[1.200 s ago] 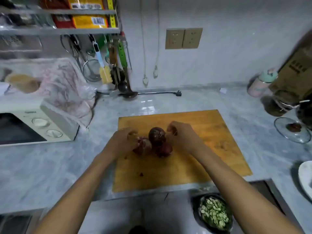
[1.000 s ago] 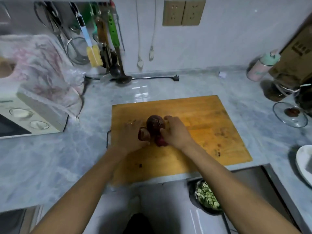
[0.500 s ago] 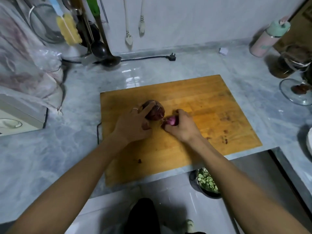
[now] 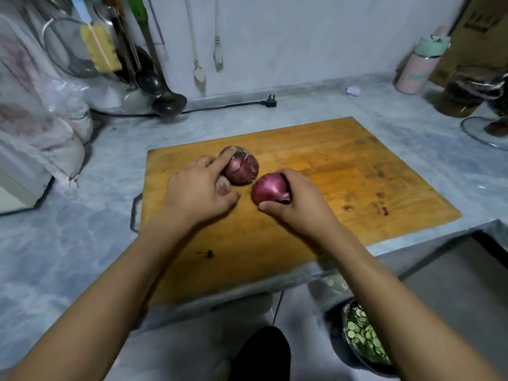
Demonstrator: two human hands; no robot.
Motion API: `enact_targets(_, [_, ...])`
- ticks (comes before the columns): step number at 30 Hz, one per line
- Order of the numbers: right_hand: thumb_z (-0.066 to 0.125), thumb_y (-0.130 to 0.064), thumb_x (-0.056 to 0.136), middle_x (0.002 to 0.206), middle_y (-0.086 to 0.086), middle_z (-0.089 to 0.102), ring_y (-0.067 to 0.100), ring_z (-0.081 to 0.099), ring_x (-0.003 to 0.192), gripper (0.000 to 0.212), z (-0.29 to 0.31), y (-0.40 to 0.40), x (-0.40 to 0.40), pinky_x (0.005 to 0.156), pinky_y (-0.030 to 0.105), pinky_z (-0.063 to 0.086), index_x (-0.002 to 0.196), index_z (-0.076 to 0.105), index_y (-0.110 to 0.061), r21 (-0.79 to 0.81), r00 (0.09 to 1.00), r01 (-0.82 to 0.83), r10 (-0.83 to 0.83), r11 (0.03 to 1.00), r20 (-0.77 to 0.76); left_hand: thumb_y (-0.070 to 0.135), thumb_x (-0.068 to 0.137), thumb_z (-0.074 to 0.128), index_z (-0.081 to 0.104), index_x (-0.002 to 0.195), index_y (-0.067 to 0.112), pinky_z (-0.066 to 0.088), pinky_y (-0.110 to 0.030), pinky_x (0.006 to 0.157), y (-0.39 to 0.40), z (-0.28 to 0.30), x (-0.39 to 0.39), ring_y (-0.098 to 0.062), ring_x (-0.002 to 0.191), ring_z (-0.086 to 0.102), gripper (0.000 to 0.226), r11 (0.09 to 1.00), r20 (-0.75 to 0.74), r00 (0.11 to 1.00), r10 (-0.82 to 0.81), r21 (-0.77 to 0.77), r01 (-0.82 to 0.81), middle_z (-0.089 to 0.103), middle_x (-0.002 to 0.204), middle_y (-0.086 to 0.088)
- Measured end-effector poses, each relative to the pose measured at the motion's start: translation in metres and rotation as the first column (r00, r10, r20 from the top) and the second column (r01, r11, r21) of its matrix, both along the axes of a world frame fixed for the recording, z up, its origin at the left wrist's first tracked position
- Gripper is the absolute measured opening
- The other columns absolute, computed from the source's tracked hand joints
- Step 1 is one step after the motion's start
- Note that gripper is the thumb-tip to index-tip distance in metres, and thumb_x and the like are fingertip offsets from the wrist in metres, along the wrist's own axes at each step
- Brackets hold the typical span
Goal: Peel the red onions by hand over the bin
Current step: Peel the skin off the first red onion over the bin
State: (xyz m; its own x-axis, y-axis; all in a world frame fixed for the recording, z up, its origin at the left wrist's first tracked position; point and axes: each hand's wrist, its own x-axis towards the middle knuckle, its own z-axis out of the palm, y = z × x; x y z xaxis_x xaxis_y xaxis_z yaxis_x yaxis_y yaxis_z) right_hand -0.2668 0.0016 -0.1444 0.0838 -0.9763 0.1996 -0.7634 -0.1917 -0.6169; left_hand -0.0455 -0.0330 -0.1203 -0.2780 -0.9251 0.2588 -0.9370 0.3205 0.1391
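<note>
**Three onions on the board, two hands on them**

On the far left of the grey desk [image 4: 68, 243] there is one cloth-covered appliance [image 4: 33, 149]. Behind it, several utensils hang on the wall, among them one yellow brush [image 4: 100, 48] and one dark ladle [image 4: 167, 101]. One black cable with a plug [image 4: 270, 103] lies along the wall.

One wooden cutting board [image 4: 343, 171] lies in the middle of the desk. On it I count three red onions. The left hand [image 4: 198, 192] lies over the first onion [image 4: 224, 186], which is mostly hidden; only a small part shows between the fingers. The grip here is curled around it, and one finger reaches forward and touches the second onion [image 4: 243, 167], which sits on the board just behind. The right hand [image 4: 298, 203] holds the third onion [image 4: 270, 189]; its grip is closed around the onion, with the thumb under it. This onion is just beside the second one, slightly apart.

On the right stand one pink bottle [image 4: 417, 70] with a green cap, one dark jar [image 4: 464, 92] and one glass lid [image 4: 483, 133]. Below the desk edge, one bowl of green slices [image 4: 362, 336] is partly hidden by the right arm.
</note>
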Motion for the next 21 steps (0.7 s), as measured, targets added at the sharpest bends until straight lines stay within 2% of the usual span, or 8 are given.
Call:
enact_targets(2, [0.075,-0.054,0.076,0.113,0.003,0.059,0.021,0.055,0.101,0.061,-0.001,0.007,0.002,0.08,0.032,0.046,0.121,0.054,-0.018,-0.038,1.0,0.006,-0.006,0.999,0.008,0.067,0.076,0.047,0.031,0.157,0.038,0.05,-0.042,0.084,0.004,-0.003,0.0,-0.035,0.12,0.057,0.087,0.999,-0.036,0.999,0.007,-0.031,-0.008,0.058,0.138,-0.008])
enact_targets(5, [0.072,-0.061,0.077,0.102,0.0,0.062,0.016,0.058,0.089,0.057,0.004,0.024,0.006,0.071,0.028,0.046,0.111,0.057,-0.018,-0.032,0.998,0.048,-0.046,0.998,0.044,0.065,0.08,0.05,0.043,0.152,0.033,0.05,-0.043,0.089,0.01,-0.006,0.006,-0.034,0.121,0.057,0.079,0.999,-0.166,0.986,-0.002,-0.054,-0.007,0.061,0.134,-0.008])
enact_targets(8, [0.073,-0.061,0.075,0.099,-0.002,0.065,0.014,0.061,0.085,0.056,0.011,0.038,0.01,0.071,0.029,0.049,0.11,0.06,-0.019,0.008,0.993,0.057,-0.058,0.998,0.102,0.064,0.082,0.051,0.055,0.144,0.026,0.049,-0.043,0.094,0.015,-0.009,0.013,-0.032,0.121,0.056,0.073,0.997,-0.247,0.968,-0.042,-0.077,0.024,0.063,0.132,-0.006])
enact_targets(11, [0.073,-0.056,0.078,0.102,-0.002,0.067,0.014,0.064,0.089,0.051,0.012,0.048,0.011,0.078,0.03,0.052,0.113,0.062,-0.02,0.023,0.98,0.062,-0.065,0.998,0.187,0.063,0.082,0.054,0.062,0.137,0.022,0.047,-0.041,0.096,0.02,-0.012,0.017,-0.028,0.121,0.055,0.069,0.991,-0.291,0.952,-0.097,-0.118,0.065,0.063,0.131,-0.004])
enact_targets(13, [0.072,-0.055,0.079,0.104,-0.004,0.069,0.013,0.065,0.091,0.049,0.011,0.051,0.01,0.082,0.032,0.055,0.115,0.062,-0.023,0.042,0.969,0.064,-0.072,0.997,0.236,0.062,0.079,0.063,0.063,0.135,0.023,0.044,-0.039,0.1,0.025,-0.013,0.018,-0.025,0.127,0.05,0.068,0.992,-0.352,0.931,-0.095,-0.116,0.057,0.06,0.136,-0.002])
enact_targets(16, [0.071,-0.054,0.08,0.105,-0.004,0.069,0.014,0.065,0.093,0.049,0.01,0.051,0.01,0.081,0.031,0.054,0.117,0.062,-0.023,0.051,0.971,0.078,-0.087,0.996,0.22,0.056,0.076,0.079,0.058,0.141,0.026,0.042,-0.041,0.106,0.028,-0.013,0.022,-0.024,0.135,0.044,0.074,0.996,-0.384,0.921,-0.066,-0.084,0.037,0.051,0.145,-0.001])
enact_targets(21, [0.067,-0.051,0.085,0.112,-0.002,0.064,0.017,0.061,0.098,0.053,0.011,0.047,0.009,0.08,0.027,0.045,0.128,0.054,-0.022,-0.016,0.986,0.108,-0.105,0.994,0.13,0.055,0.078,0.08,0.055,0.141,0.026,0.046,-0.039,0.101,0.031,-0.02,0.03,-0.021,0.13,0.049,0.074,0.998,-0.41,0.911,-0.039,-0.059,0.016,0.051,0.143,0.001])
